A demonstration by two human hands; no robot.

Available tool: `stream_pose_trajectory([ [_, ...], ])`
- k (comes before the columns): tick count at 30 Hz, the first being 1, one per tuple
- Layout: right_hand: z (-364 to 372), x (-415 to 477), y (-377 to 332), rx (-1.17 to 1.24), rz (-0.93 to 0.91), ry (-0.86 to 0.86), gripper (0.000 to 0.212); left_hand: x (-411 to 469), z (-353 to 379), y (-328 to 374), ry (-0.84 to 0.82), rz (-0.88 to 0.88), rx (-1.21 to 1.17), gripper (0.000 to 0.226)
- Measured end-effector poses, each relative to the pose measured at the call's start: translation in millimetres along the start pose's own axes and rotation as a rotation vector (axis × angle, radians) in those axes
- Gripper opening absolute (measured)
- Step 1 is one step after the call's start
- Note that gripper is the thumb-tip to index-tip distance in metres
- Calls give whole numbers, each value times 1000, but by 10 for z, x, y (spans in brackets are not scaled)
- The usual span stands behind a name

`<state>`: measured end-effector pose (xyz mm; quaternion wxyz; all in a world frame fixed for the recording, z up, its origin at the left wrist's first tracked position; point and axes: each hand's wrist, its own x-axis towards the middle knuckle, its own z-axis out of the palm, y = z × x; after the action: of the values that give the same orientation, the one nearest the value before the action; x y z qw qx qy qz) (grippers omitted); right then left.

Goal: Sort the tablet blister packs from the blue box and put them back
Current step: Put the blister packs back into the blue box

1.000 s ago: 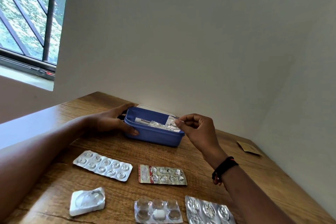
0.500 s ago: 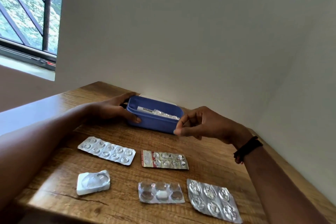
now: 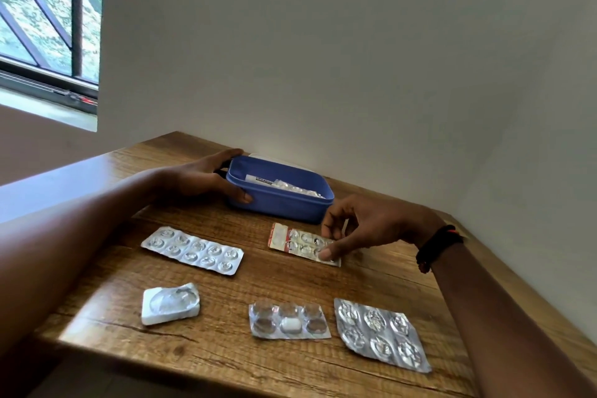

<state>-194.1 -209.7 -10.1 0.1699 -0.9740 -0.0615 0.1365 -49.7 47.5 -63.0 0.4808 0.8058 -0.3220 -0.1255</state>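
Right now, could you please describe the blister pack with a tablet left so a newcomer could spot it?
On the wooden table, look at the near row. The clear blister pack lies in the middle, between a white single-cavity pack and a crinkled foil pack. It alone holds one white tablet.

The wooden table (image 3: 206, 346) stands in a corner by the wall. On it lie the blue box (image 3: 284, 203) at the back, a long silver blister pack (image 3: 192, 250), a red-edged pack (image 3: 298, 242), a white single-blister pack (image 3: 170, 303), a clear six-pocket pack (image 3: 288, 321) and a crumpled silver pack (image 3: 381, 334).
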Motion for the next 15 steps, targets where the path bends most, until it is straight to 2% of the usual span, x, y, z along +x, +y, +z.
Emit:
stream_pose_trajectory([
  [4, -58, -44, 88, 95, 14, 16, 27, 2, 4, -9, 7, 1, 5, 109],
  [8, -133, -106, 106, 288, -107, 99, 28, 8, 3, -22, 0, 12, -28, 104],
  [12, -176, -130, 50, 498, -285, 295, 21, 32, -9, -34, -12, 15, -24, 104],
  [15, -145, -78, 17, 496, -333, 560, 26, 43, -17, -54, -1, 13, -18, 111],
])
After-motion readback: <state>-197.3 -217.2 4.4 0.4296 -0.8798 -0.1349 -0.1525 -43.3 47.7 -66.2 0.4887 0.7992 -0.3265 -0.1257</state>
